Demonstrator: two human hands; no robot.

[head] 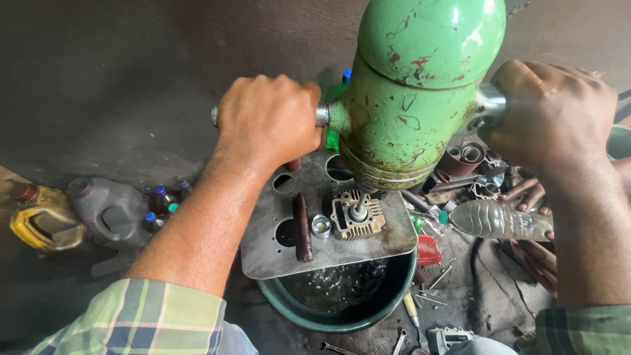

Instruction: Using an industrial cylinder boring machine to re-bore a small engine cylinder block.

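**Two-Hand Grip on the Green Drill Body**

We grip a green machine body (420,85) by its two metal side handles. Our left hand (269,121) is wrapped in a fist around the left handle (322,116); our right hand (552,115) is wrapped likewise around the right handle (490,105). The handles' long axis runs left to right across the view. The body's own axis runs downward, its lower end pointing at a finned cylinder head (357,215). That head lies on a perforated steel plate (276,256), just beside a small metal ring (321,225) and a dark rod (302,227). The plate rests over a green basin (328,319) of liquid.

At far left lie a yellow jug (39,220), a grey jug (112,210) and small blue-capped bottles (161,197). At right, another person's hand (529,197) holds a clear plastic bottle (499,220).
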